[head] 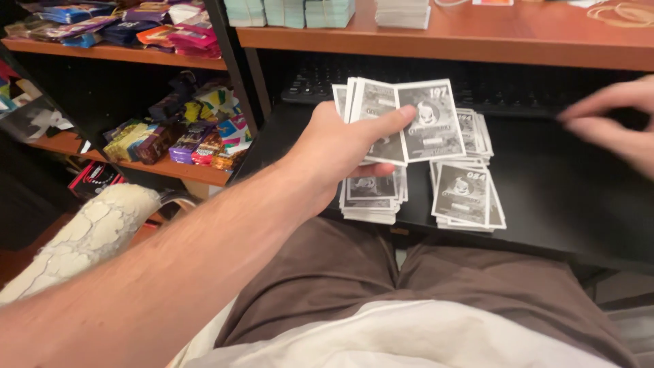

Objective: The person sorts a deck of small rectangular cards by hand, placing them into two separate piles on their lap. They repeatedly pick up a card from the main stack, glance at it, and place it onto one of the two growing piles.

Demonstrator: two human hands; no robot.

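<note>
My left hand (pixel 340 146) grips a fanned stack of black-and-white cards (pixel 398 119), face side toward me, above a black pull-out shelf (pixel 558 197). Under it lie piles of the same cards: one (pixel 371 201) just below the hand, another (pixel 466 197) to its right, and a third (pixel 473 133) farther back. My right hand (pixel 616 123) hovers blurred at the right edge over the shelf, fingers stretched leftward, holding nothing.
A black keyboard (pixel 306 85) sits at the back of the shelf. A wooden desk top (pixel 518 34) above carries card stacks (pixel 402 12). To the left, wooden shelves (pixel 136 54) hold colourful packets (pixel 197 140). A cracked white chair arm (pixel 88 232) is at lower left.
</note>
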